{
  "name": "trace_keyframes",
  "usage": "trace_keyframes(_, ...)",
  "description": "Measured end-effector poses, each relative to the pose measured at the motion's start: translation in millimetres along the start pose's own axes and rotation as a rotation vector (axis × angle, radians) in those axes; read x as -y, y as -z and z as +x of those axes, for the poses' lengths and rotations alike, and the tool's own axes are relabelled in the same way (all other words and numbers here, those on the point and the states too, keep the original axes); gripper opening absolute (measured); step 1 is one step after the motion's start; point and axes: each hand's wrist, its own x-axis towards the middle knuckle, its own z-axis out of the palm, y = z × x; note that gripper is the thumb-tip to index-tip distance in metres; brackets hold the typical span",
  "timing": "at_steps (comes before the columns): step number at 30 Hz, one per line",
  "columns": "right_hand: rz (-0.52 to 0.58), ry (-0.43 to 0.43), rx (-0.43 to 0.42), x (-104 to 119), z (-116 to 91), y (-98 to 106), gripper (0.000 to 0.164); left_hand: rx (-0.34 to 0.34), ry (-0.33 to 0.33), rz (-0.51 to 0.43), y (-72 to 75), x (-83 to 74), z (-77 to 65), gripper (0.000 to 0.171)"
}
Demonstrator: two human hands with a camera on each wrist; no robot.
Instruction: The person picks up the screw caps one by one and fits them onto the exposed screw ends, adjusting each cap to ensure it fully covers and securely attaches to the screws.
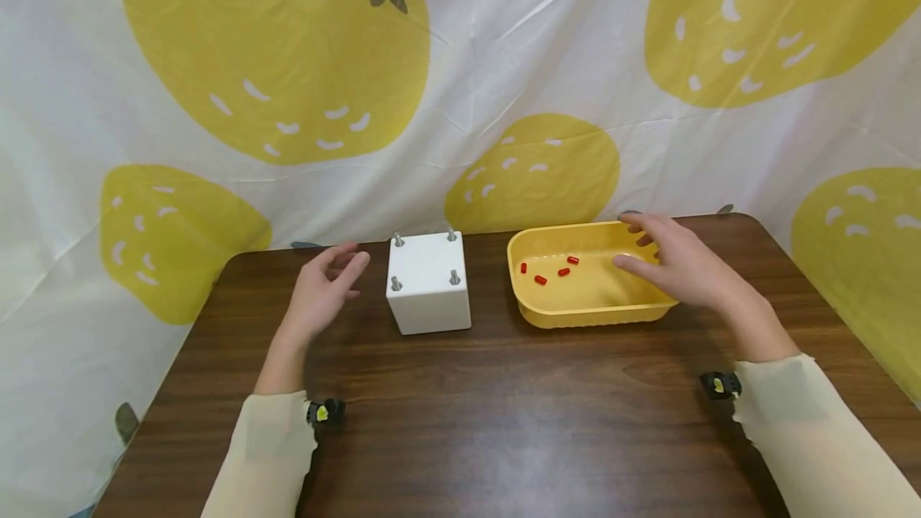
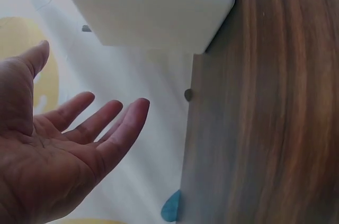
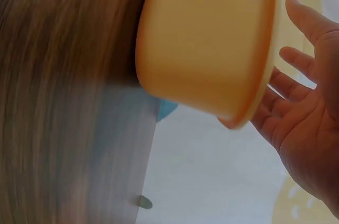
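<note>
A white block (image 1: 428, 310) stands on the table with a metal bolt (image 1: 396, 284) upright near each top corner. Just left of it hovers my left hand (image 1: 324, 286), fingers loosely bent and holding nothing; the left wrist view shows its palm (image 2: 47, 166) apart from the block. To the right of the block sits a yellow tray (image 1: 576, 316) with several small red cylindrical pieces (image 1: 540, 280) in its left half. Above the tray's right end is my right hand (image 1: 676, 262), thumb and fingers spread, with nothing between them. In the right wrist view, the tray's wall (image 3: 206, 38) hides some fingertips.
The dark wooden table (image 1: 460, 422) carries the block and tray near its back edge. Behind it hangs a white cloth (image 1: 496, 46) with yellow fruit prints. A small black camera (image 1: 719, 384) is worn at the right wrist, another camera (image 1: 326, 412) at the left.
</note>
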Motion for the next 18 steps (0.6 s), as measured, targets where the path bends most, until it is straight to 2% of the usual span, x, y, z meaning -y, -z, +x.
trace_keyframes(4, 0.007, 0.034, -0.008, 2, 5, -5, 0.071, 0.000, 0.025, -0.110, -7.0, -0.7, 4.9, 0.063)
trace_keyframes(7, 0.016, 0.067, -0.014, 5, 9, -10, 0.066, 0.004, 0.049, -0.158, -12.5, -1.9, 8.5, 0.062)
trace_keyframes(18, 0.021, 0.094, 0.010, 11, 20, -25, 0.061, -0.025, 0.138, -0.239, -29.3, -1.5, 18.6, 0.058)
